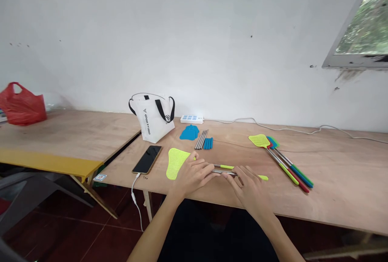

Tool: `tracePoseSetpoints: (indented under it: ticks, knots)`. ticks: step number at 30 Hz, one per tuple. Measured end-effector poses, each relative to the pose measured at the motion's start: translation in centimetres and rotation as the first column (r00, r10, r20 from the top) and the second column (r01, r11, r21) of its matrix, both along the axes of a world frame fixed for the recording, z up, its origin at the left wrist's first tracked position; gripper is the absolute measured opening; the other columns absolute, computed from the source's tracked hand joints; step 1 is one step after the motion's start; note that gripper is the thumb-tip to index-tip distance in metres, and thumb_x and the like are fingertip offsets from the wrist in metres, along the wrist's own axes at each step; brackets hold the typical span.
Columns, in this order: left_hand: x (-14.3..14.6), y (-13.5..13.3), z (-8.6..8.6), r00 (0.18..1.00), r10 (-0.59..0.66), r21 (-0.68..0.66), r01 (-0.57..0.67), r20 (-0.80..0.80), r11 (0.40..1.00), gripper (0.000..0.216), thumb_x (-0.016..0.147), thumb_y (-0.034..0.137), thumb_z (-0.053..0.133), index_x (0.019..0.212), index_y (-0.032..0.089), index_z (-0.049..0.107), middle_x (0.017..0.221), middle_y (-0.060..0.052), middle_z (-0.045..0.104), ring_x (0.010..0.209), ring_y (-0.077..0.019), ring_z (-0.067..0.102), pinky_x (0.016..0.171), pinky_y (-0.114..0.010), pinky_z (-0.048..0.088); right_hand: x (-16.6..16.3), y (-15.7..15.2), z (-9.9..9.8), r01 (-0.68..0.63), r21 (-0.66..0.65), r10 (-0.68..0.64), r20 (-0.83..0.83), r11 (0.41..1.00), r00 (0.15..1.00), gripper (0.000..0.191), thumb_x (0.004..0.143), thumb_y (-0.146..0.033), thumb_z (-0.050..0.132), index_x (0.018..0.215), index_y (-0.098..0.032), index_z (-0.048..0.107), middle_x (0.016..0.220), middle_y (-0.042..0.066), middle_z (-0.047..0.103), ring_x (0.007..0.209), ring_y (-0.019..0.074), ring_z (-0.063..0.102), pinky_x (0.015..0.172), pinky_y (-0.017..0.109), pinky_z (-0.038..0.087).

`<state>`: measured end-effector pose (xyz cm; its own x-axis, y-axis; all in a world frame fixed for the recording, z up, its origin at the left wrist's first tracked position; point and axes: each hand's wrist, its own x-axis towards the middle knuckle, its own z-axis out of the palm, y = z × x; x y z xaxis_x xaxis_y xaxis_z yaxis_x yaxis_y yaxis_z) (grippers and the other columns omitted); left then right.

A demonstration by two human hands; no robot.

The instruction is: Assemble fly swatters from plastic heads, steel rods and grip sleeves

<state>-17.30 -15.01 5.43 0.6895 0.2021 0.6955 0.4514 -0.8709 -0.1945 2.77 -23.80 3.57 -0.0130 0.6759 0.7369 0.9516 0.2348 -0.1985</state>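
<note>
My left hand (194, 174) and my right hand (247, 183) rest low on the wooden table (333, 181) and pinch the two ends of a thin metal rod (222, 172) between their fingertips. A second rod with a yellow-green grip (226, 166) lies just behind it. Another yellow-green grip end (263, 177) pokes out right of my right hand. A loose yellow-green swatter head (176, 162) lies flat by my left hand.
Several finished fly swatters (285, 161) lie to the right. Blue swatter heads (189, 132), metal rods (201, 139) and blue grips (207, 143) sit further back. A phone (147, 159) on a cable, a white tote bag (153, 118), a power strip (191, 119) and a red bag (22, 105) are also there.
</note>
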Motion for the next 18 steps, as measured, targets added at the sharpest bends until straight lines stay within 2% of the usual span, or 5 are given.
tracePoseSetpoints:
  ticks: [10,18]
  knots:
    - [0.0,-0.5,0.7,0.999,-0.024,0.082,0.02,0.044,0.996,0.036,0.105,0.037,0.054,0.074,0.019,0.053,0.061,0.005,0.06,0.059,-0.0119,0.052,0.075,-0.033,0.034,0.9,-0.4,0.2,-0.046,-0.039,0.047,0.015,0.998,0.999,0.043,0.106,-0.048,0.041,0.073,-0.023,0.05,0.064,0.0,0.056,0.066,0.0157,0.052,0.062,0.028,0.03]
    - [0.1,-0.8,0.8,0.997,-0.028,0.095,0.022,0.066,0.995,0.035,0.104,0.036,0.057,0.073,0.019,0.053,0.059,0.005,0.059,0.059,-0.0115,0.051,0.074,-0.031,0.034,1.1,-0.7,0.6,-0.058,-0.03,0.058,0.023,0.998,0.998,0.04,0.106,-0.044,0.044,0.073,-0.023,0.05,0.064,-0.001,0.056,0.066,0.0152,0.049,0.063,0.028,0.029]
